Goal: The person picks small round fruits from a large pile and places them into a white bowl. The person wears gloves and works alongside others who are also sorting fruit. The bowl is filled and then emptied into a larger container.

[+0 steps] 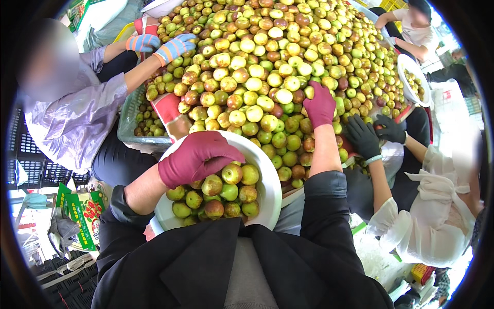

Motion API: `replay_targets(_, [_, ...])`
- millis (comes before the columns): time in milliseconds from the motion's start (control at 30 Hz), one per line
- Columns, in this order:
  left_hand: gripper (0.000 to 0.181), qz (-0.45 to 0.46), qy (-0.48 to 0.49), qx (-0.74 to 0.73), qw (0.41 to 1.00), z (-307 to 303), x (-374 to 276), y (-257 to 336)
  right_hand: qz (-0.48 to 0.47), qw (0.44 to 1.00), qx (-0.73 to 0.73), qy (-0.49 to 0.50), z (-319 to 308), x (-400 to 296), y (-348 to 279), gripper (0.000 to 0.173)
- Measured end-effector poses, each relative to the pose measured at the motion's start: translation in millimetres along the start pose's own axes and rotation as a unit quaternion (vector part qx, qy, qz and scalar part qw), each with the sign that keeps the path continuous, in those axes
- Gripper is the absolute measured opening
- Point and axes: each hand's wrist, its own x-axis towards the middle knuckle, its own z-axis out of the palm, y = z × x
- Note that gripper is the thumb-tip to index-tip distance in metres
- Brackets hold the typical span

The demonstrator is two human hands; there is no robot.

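Note:
A large heap of green and reddish-brown jujube-like fruits point(254, 69) spreads before me. My right hand point(319, 104), in a maroon glove, reaches onto the heap with its fingertips around a yellow-green fruit; whether it grips that fruit is unclear. A white plastic basin point(272, 193) in front of my body holds many of the same fruits point(212, 185). Over the basin's left rim is my left hand point(202, 158), also in a maroon glove, with bent fingers pointing right above the fruits. Its palm side is hidden, so its hold cannot be seen.
At the left a co-worker's striped gloves point(175, 48) touch the heap, above a green plastic crate point(127, 116). Another co-worker's black gloves point(362, 137) are close to my right forearm. A second white basin point(405, 61) stands at the heap's right edge. Black crates point(31, 166) are far left.

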Motion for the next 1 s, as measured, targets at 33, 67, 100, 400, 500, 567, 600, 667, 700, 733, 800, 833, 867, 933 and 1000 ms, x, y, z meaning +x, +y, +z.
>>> replay_targets(33, [0.020,-0.001,0.002,-0.025,1.000,-0.3,-1.6,-0.8,0.002,1.000,0.005,0.000,-0.4,-0.4,-2.1,0.050])
replay_targets(67, [0.020,-0.001,0.004,-0.050,0.999,-0.7,-2.1,-2.4,0.003,0.998,0.055,0.034,0.3,-1.7,-3.8,0.043])
replay_targets(100, [0.020,0.000,0.007,-0.076,0.997,-2.2,-1.6,-3.4,0.009,0.992,0.114,0.059,0.1,-0.9,-5.2,0.041])
replay_targets(400, [0.018,0.006,0.165,0.130,0.978,-52.5,87.7,-94.8,-0.102,0.872,0.476,0.041,-48.0,-38.4,-107.2,0.020])
replay_targets(500, [0.025,0.032,0.136,0.186,0.972,-57.2,122.0,-138.3,-0.214,0.824,0.515,-0.103,-80.9,-79.1,-153.9,0.012])
replay_targets(567, [0.026,0.058,0.113,0.214,0.969,-53.5,142.1,-159.6,-0.243,0.832,0.466,-0.175,-90.9,-103.6,-173.2,0.009])
replay_targets(600, [0.029,0.074,0.087,0.249,0.962,-52.3,148.6,-176.7,-0.316,0.830,0.429,-0.167,-90.3,-107.0,-179.1,0.009])
replay_targets(667, [0.026,0.068,0.079,0.342,0.934,-42.4,159.7,-171.4,-0.396,0.815,0.393,-0.158,-88.9,-107.2,-180.1,0.009])
replay_targets(700, [0.024,0.033,0.062,0.377,0.924,-39.2,165.2,-168.6,-0.408,0.805,0.400,-0.159,-87.8,-106.3,-178.6,0.010])
replay_targets(733, [0.020,0.050,0.075,0.386,0.918,-38.5,166.7,-168.3,-0.421,0.795,0.407,-0.160,-87.4,-105.3,-177.2,0.011])
replay_targets(800, [0.020,0.006,0.076,0.401,0.913,-39.8,170.8,-175.1,-0.437,0.785,0.393,-0.195,-92.0,-106.0,-175.3,0.011])
replay_targets(833, [0.020,-0.016,0.076,0.409,0.909,-41.9,173.1,-180.7,-0.445,0.779,0.386,-0.212,-94.7,-107.7,-175.4,0.012])
replay_targets(867, [0.020,-0.029,0.083,0.439,0.894,-46.2,174.9,-187.4,-0.463,0.768,0.392,-0.206,-95.8,-112.0,-178.3,0.013])
replay_targets(933, [0.019,-0.050,0.143,0.430,0.890,-57.5,183.8,-179.8,-0.471,0.761,0.395,-0.208,-104.0,-119.2,-179.3,0.014])
replay_targets(1000, [0.020,-0.053,0.225,0.396,0.889,-69.0,183.5,-185.1,-0.497,0.752,0.382,-0.206,-103.2,-126.3,-181.7,0.018])
